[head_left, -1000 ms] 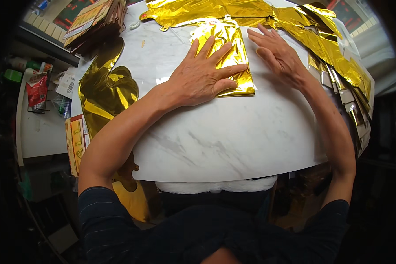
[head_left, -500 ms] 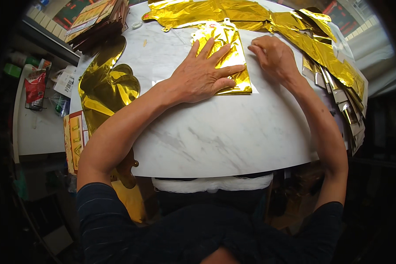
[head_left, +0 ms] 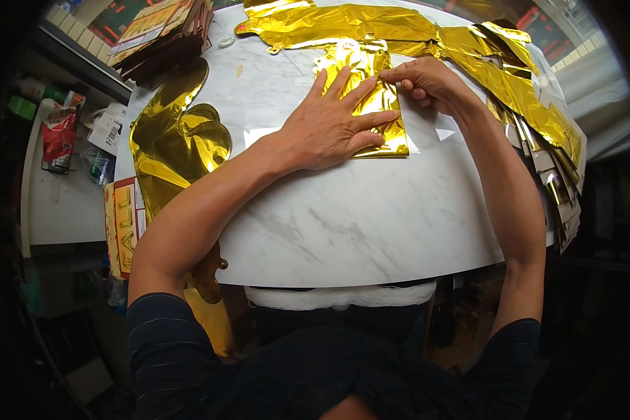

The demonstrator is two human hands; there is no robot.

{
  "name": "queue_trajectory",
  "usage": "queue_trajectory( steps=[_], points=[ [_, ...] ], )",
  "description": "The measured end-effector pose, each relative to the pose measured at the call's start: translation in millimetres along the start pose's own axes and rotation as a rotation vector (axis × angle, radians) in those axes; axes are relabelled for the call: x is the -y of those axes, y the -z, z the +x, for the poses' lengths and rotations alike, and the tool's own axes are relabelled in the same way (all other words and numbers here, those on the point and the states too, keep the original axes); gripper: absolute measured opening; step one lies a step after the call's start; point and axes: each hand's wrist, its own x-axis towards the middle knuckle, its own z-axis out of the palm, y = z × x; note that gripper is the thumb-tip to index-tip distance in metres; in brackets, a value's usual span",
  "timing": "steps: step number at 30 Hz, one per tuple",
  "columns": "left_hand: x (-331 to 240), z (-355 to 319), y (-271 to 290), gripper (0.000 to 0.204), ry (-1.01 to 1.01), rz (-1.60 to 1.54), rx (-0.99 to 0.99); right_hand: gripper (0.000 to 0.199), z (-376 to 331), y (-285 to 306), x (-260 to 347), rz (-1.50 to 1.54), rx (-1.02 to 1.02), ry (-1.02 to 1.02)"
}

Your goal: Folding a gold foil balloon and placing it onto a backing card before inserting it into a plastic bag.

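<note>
A gold foil balloon [head_left: 395, 136], folded to a flat rectangle, lies on the far middle of the marble-patterned table. My left hand [head_left: 329, 131] rests flat on it, fingers spread, covering its left and middle parts. At its upper right edge, my right hand [head_left: 430, 82] is closed, with thumb and forefinger pinched on the foil. The other right fingers curl under the palm. Beyond my hands stretches a long strip of unfolded gold foil balloons [head_left: 343, 24].
More gold foil balloons [head_left: 164, 150] spread over the table's left side, by my left forearm. Stacked printed cards [head_left: 157, 35] stand at the back left, near a white ring [head_left: 225, 42]. Flat foil packs [head_left: 553, 185] overlap along the right edge. A shelf [head_left: 63, 217] holds packets further left.
My right hand has moved left from beside the folded balloon and opened from a fist to a pinch at its edge. My left hand stays flat on the foil.
</note>
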Motion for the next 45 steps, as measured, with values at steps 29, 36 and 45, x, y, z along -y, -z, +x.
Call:
queue_trajectory(
  steps=[29,36,45],
  points=[
    [-23,-75,97,0.030,0.013,-0.473,-0.663,0.025,-168,-19,-14,-0.317,-0.237,1.166],
    [-95,-155,37,0.035,-0.067,-0.385,-0.437,0.024,-223,-72,-111,-0.697,-0.204,1.201],
    [-109,-166,27,0.021,0.038,-0.494,-0.335,0.010,-237,-88,-120,-0.623,-0.238,0.942]
  ],
)
